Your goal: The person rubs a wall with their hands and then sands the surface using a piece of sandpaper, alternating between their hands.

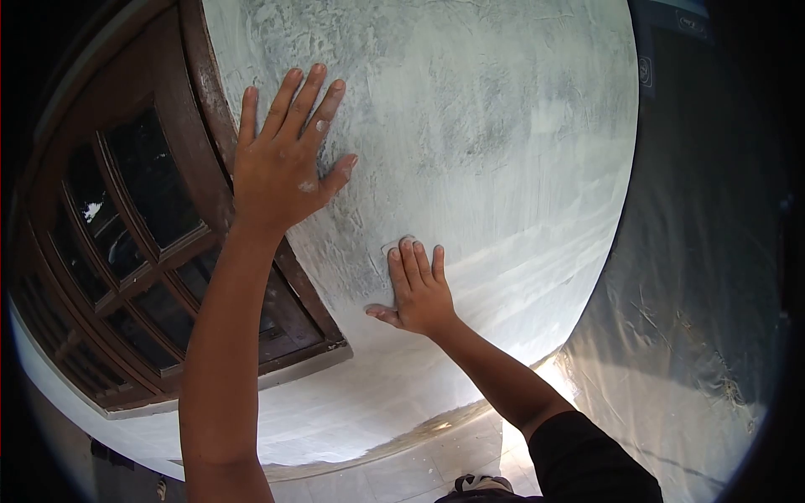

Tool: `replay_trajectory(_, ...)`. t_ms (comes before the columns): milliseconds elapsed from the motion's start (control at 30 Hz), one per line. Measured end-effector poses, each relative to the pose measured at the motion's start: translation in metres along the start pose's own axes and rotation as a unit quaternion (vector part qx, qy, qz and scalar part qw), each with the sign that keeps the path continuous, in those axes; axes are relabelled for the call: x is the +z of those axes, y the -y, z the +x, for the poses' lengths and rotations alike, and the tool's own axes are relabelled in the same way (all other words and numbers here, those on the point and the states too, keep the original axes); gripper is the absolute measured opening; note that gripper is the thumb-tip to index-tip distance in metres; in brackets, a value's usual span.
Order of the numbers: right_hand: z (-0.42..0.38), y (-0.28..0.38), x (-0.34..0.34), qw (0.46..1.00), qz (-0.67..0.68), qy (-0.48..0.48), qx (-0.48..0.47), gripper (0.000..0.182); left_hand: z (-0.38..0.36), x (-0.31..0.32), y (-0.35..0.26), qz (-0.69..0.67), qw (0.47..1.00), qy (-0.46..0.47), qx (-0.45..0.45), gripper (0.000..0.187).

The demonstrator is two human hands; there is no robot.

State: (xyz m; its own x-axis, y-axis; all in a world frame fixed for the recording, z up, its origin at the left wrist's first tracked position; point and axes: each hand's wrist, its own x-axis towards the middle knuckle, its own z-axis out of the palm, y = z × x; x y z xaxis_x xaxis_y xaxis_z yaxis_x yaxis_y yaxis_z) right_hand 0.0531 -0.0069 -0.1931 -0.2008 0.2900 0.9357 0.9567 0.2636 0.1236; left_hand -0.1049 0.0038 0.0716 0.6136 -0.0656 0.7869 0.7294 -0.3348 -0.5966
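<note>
My left hand (281,172) lies spread against the pale, patchy wall (470,109), close beside the brown wooden window frame. Its fingers point upward and hold nothing, and whitish smudges mark the index finger and the base of the thumb. Lower and to the right, my right hand (422,292) presses flat on the same wall with its fingers close together and thumb out to the side. A thin pale piece of sandpaper (389,247) peeks out past the fingertips; most of it is hidden under the hand.
A brown wooden window (159,261) with dark glass panes borders the wall on the left. Dark plastic sheeting (688,251) hangs at the right. Below are pale floor tiles (402,469), with a sunlit patch near the wall's foot.
</note>
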Motion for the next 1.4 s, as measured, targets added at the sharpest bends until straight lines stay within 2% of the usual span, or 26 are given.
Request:
replay_trajectory(100,0.085,-0.012,-0.034,0.998,0.026,-0.003,0.063,0.105,0.001,0.0,0.0,0.0,1.0,0.001,-0.005,0.072)
replay_trajectory(200,0.112,-0.018,-0.044,0.997,0.039,-0.035,0.064,0.105,0.0,0.002,0.0,0.004,1.0,-0.002,-0.004,0.071)
replay_trajectory(267,0.072,-0.012,-0.03,0.999,0.034,-0.006,0.037,0.107,-0.002,0.002,0.0,0.01,1.0,-0.007,-0.004,0.071)
replay_trajectory(333,-0.001,-0.004,-0.001,0.999,0.028,0.013,0.008,0.107,-0.003,0.002,-0.001,0.011,1.0,-0.01,-0.005,0.07)
replay_trajectory(400,-0.019,-0.003,0.003,0.999,0.022,0.022,-0.012,0.107,-0.003,0.002,-0.003,0.007,1.0,-0.012,-0.009,0.07)
replay_trajectory(467,-0.02,-0.006,0.004,1.0,0.007,0.018,-0.018,0.107,-0.003,0.001,-0.002,0.003,1.0,-0.012,-0.011,0.07)
replay_trajectory(600,0.083,-0.018,-0.034,0.998,0.038,-0.012,0.04,0.103,-0.003,0.003,-0.002,0.003,1.0,-0.011,-0.013,0.07)
replay_trajectory(700,0.095,-0.019,-0.037,0.999,0.028,-0.006,0.028,0.108,-0.003,0.004,-0.001,0.0,1.0,-0.014,-0.009,0.07)
replay_trajectory(800,0.014,-0.006,-0.005,0.999,0.032,0.012,0.01,0.108,-0.003,0.004,-0.001,0.0,1.0,-0.018,-0.01,0.069)
replay_trajectory(900,-0.022,-0.003,0.002,0.999,-0.017,0.018,-0.021,0.109,-0.003,0.004,-0.001,0.001,1.0,-0.021,-0.011,0.069)
replay_trajectory(933,-0.021,-0.005,0.007,0.999,-0.016,0.019,-0.02,0.109,-0.003,0.004,-0.001,-0.001,1.0,-0.023,-0.009,0.069)
replay_trajectory(1100,0.094,-0.016,-0.037,0.997,0.033,-0.028,0.058,0.107,-0.004,0.004,-0.001,-0.002,1.0,-0.019,-0.012,0.069)
replay_trajectory(1200,0.086,-0.013,-0.034,0.999,0.017,-0.014,0.043,0.11,-0.004,0.004,-0.002,-0.003,1.0,-0.018,-0.012,0.068)
replay_trajectory(1300,-0.011,-0.001,0.007,1.0,0.001,0.001,0.003,0.112,-0.004,0.004,-0.001,-0.004,1.0,-0.022,-0.011,0.068)
replay_trajectory(1400,-0.019,-0.001,0.004,1.0,-0.017,0.017,-0.003,0.111,-0.004,0.003,-0.001,-0.001,1.0,-0.021,-0.015,0.068)
